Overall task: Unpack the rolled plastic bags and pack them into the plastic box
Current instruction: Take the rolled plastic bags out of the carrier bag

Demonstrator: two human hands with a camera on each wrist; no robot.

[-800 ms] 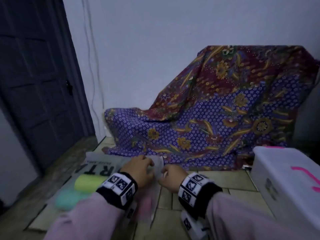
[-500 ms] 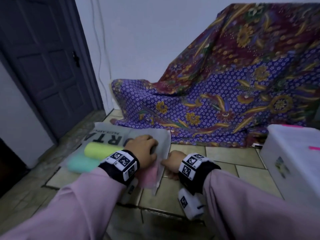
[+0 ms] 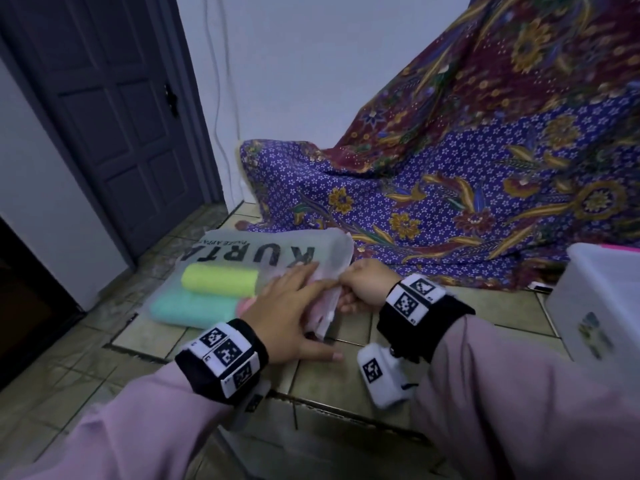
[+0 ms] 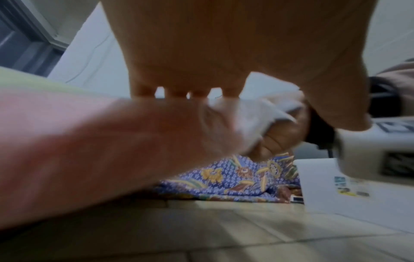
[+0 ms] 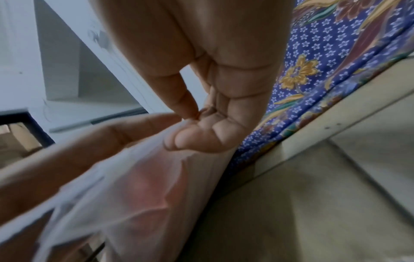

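Note:
A translucent package bag (image 3: 263, 252) printed KURTA lies on the tiled floor. Inside it lie a yellow-green roll (image 3: 220, 280), a teal roll (image 3: 194, 308) and a pink roll (image 4: 78, 141), the pink one mostly under my hand. My left hand (image 3: 298, 299) lies flat on the bag's right end with straight fingers pressing down. At the bag's right edge my right hand (image 3: 360, 285) pinches the thin film (image 5: 139, 177) between thumb and fingers. The white plastic box (image 3: 595, 306) stands to the right, apart from both hands; its inside is not visible.
A purple and maroon batik cloth (image 3: 450, 174) is draped over something along the back wall. A dark door (image 3: 114, 109) stands at the left, with a cable (image 3: 221, 81) running down the wall beside it. Bare floor tiles (image 3: 346, 382) lie in front of me.
The view has tilted down and come closer. My left hand has flattened, its fingers now straight on the bag. My right hand keeps its pinch on the bag's edge.

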